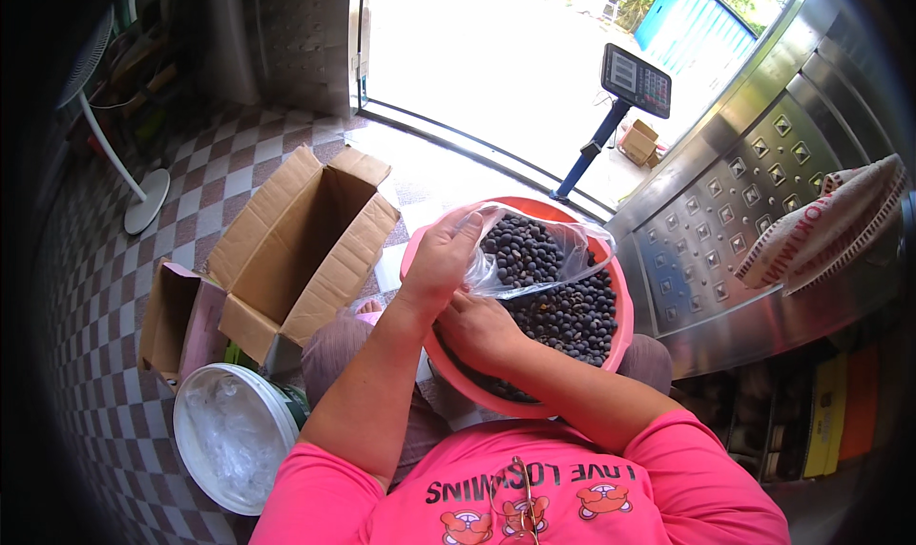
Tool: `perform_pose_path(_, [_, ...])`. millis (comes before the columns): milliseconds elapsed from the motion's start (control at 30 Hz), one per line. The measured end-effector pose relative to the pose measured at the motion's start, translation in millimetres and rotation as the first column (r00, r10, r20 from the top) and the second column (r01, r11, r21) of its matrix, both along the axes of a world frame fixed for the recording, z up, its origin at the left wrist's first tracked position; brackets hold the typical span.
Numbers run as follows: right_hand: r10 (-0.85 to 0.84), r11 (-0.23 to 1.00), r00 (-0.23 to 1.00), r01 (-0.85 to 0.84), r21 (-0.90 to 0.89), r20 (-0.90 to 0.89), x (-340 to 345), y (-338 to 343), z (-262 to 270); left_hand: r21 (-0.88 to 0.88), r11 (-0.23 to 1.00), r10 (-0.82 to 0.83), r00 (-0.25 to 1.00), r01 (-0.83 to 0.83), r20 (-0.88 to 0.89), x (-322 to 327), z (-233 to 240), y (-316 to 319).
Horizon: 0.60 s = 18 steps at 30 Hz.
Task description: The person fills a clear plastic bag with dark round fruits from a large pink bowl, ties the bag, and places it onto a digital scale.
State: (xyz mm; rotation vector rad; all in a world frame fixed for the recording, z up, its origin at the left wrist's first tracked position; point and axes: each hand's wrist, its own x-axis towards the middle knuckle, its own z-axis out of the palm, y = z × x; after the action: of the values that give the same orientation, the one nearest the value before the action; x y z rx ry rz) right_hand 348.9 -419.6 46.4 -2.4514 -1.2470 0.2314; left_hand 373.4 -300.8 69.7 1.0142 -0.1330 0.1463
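A pink plastic basin (624, 323) full of small dark round fruits (572, 323) sits between the knees. Over it lies a clear plastic bag (572, 241), spread wide, with more of the same fruits showing inside. My left hand (442, 255) pinches the bag's gathered edge at the basin's left side, thumb on top. Just below, my right hand (481, 330) is bent over the basin's near left part, its fingertips at the lower end of the gathered plastic. Its curled fingers are partly hidden.
Left stand an open cardboard box (272, 230), a smaller box (168, 323) and a white bucket (232, 437) holding clear plastic bags. A platform scale's display (635, 80) rises beyond the basin. A metal door (705, 237) with a hanging towel (823, 223) borders the right; a fan base (148, 201) stands far left.
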Motion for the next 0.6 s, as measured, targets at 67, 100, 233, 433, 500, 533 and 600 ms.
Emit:
perform_pose_path(67, [0.046, 0.999, 0.991, -0.048, 0.015, 0.123, -2.8, -11.3, -4.5, 0.023, 1.000, -0.001, 0.997, 0.003, -0.080, -1.8, 2.2, -1.6])
perform_pose_path(100, [0.058, 0.996, 0.983, -0.068, 0.050, 0.177, -5.5, -15.8, -6.5, 0.025, 1.000, -0.001, 0.997, 0.003, -0.078, -1.7, 0.6, -1.3])
perform_pose_path(233, [0.081, 0.995, 0.951, -0.096, 0.036, 0.300, -11.6, -37.3, -1.6, 0.047, 0.999, 0.005, 0.999, -0.004, -0.033, 0.1, -7.8, -1.7])
perform_pose_path(433, [-0.027, 0.993, 0.966, 0.054, -0.100, 0.259, -17.0, -70.4, 7.3, -0.002, 0.999, -0.053, 0.994, 0.053, -0.096, -0.9, -15.9, -2.8])
perform_pose_path(500, [-0.018, 0.996, 0.946, 0.047, -0.081, 0.323, -13.8, -79.9, 2.5, -0.034, 0.997, -0.066, 0.994, 0.064, -0.090, -0.9, -13.9, -6.3])
perform_pose_path(533, [-0.028, 0.999, 0.941, 0.038, -0.022, 0.336, -12.0, -83.6, -2.0, -0.056, 0.996, -0.072, 0.993, 0.067, -0.097, -1.4, -11.4, -8.3])
perform_pose_path(600, [-0.031, 0.998, 0.931, 0.007, 0.068, 0.364, -9.9, -88.4, -5.4, -0.077, 0.995, -0.077, 0.992, 0.069, -0.103, -1.5, -10.6, -9.6])
